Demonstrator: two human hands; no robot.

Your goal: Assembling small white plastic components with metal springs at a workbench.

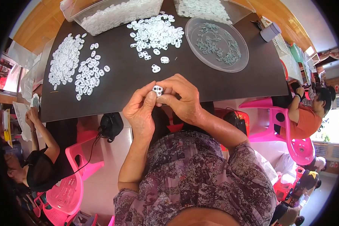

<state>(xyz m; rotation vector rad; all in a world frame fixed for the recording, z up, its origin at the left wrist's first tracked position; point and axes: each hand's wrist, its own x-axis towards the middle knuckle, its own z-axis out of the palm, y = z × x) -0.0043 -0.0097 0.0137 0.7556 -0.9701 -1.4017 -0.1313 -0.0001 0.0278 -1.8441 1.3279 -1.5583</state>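
Note:
Both my hands meet just above the table's near edge, pinching a small white plastic piece with dark round holes point(158, 90). My left hand point(141, 107) grips its left side between thumb and fingers. From the right, my right hand point(182, 98) closes on the same piece with thumb and curled forefinger. Whether something tiny is also inside the right fingers cannot be seen. Beyond my hands, a few loose white pieces point(156, 68) lie in front of a heap of similar white pieces point(156, 33).
Oval white pieces point(66, 60) are heaped at the left on the dark table point(113, 83). A round clear tray point(245, 56) with small greenish pins stands at the right. Plastic bins point(79, 17) of white parts line the back. People sit at both sides near pink chairs point(73, 188).

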